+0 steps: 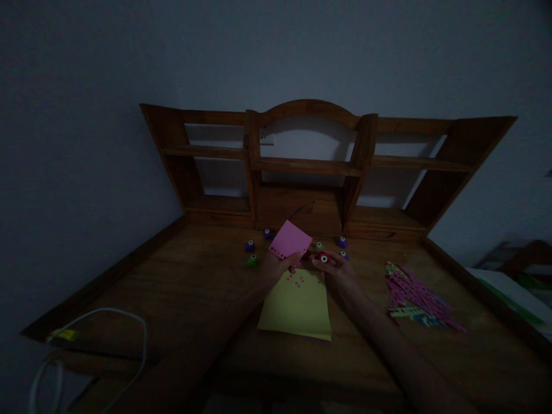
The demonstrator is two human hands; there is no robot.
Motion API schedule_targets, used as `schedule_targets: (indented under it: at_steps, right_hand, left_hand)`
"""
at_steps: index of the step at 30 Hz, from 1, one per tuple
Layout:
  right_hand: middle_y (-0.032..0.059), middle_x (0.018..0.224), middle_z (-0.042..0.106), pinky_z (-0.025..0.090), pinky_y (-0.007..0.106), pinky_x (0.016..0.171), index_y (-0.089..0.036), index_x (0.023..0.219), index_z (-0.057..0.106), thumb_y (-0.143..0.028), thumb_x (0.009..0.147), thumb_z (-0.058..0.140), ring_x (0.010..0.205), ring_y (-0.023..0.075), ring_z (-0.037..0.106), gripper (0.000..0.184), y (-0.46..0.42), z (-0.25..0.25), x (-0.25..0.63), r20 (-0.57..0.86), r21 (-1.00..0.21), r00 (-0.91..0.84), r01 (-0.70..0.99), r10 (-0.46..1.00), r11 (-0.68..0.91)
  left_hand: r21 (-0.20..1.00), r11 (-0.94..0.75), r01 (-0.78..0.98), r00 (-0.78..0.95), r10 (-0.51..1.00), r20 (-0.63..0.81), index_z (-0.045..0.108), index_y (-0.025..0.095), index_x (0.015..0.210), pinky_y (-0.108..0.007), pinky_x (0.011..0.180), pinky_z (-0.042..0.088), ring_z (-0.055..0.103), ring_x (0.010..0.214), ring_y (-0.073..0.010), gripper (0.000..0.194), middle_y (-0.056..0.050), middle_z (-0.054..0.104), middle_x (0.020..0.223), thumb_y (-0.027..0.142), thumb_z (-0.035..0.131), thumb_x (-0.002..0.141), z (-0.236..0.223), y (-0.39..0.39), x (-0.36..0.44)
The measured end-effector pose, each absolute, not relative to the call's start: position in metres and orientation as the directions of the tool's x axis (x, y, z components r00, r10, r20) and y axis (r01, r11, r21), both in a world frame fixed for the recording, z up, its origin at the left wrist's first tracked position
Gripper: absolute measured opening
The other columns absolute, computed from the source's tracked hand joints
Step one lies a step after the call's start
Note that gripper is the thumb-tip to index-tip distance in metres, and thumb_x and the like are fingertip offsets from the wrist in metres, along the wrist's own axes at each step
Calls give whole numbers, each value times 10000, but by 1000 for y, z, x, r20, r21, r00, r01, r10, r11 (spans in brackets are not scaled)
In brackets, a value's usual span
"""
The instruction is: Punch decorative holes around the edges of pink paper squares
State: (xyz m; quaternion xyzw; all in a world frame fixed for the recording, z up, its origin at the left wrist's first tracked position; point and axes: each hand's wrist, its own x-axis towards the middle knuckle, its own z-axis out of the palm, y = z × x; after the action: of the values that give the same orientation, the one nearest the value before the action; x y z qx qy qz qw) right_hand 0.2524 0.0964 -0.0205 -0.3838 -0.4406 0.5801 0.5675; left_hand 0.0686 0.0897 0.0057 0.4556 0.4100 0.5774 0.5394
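My left hand (276, 269) is closed on a square sheet of pink paper (291, 238), tilted up, with a row of small punched holes along its lower left edge. In my right hand (340, 268) is a small red paper punch (322, 258) with a white round mark on top, held at the sheet's right side. Whether the paper is inside the punch's slot I cannot tell. Below both hands lies a stack of yellow paper (297, 305), with several tiny pink cut-outs (297, 280) scattered near its top edge.
Around the hands stand green punches (252, 261) and purple punches (250, 246). A pile of punched coloured paper strips (416, 296) lies to the right. A wooden shelf unit (306, 168) rises at the back of the desk. One white cable (144, 339) loops at the left front.
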Motion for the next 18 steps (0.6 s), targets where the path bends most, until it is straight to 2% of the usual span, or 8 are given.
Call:
schedule_targets:
  at_steps: [6, 10, 14, 18]
  right_hand:
    - [40, 922, 725, 487, 251, 627, -208, 958, 691, -272, 576, 838, 737, 154, 649, 415, 97, -22, 249, 48, -959, -87, -281, 995, 22]
    - [19, 822, 718, 485, 241, 610, -202, 908, 709, -280, 609, 822, 632, 120, 622, 329, 94, -17, 247, 41, -954, -128, -299, 991, 1]
    - [29, 897, 717, 499, 246, 660, -203, 933, 712, -281, 635, 810, 688, 128, 643, 324, 88, -12, 246, 35, -947, -206, -319, 978, -33]
    - [34, 938, 719, 512, 288, 729, -209, 958, 698, -259, 577, 844, 746, 156, 664, 410, 86, -13, 244, 37, -946, -214, -322, 976, -35]
  left_hand:
    - [987, -117, -109, 15, 993, 119, 636, 148, 651, -251, 436, 381, 495, 461, -126, 254, -33, 584, 568, 377, 740, 688, -11, 102, 67]
    - [987, -159, -38, 25, 987, 160, 649, 140, 687, -248, 439, 398, 507, 472, -129, 301, -31, 578, 566, 433, 705, 721, -18, 105, 65]
    - [980, -199, 1, 32, 980, 199, 641, 133, 665, -243, 429, 405, 510, 464, -128, 326, -39, 584, 574, 448, 695, 730, -15, 104, 65]
    - [970, -240, 39, 44, 970, 238, 637, 127, 696, -236, 443, 417, 528, 487, -128, 325, -42, 604, 603, 444, 673, 755, -12, 101, 66]
